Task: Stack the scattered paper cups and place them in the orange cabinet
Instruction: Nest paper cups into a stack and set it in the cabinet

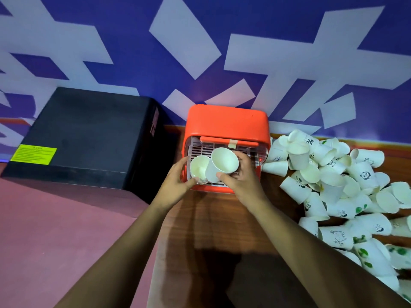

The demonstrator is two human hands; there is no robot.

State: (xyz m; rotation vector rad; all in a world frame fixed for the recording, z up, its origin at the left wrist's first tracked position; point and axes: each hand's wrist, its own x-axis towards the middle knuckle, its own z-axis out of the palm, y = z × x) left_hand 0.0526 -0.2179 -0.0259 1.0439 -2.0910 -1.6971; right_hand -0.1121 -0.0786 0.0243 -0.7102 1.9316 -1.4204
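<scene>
Two bare forearms reach forward over the wooden desk (211, 223). The left hand (175, 182) has its grip curled round a white paper cup (197, 168), mouth towards the camera. Just beside it, the right hand (241, 177) pinches a second cup (223, 162), tilted left and touching the first. Both cups sit at the open front of the orange cabinet (226, 123), over its slotted tray (201, 150). To the right a pile of scattered cups (333, 174) lies on the desk. A black box (84, 134) stands left, against the blue-and-white wall (200, 41).
</scene>
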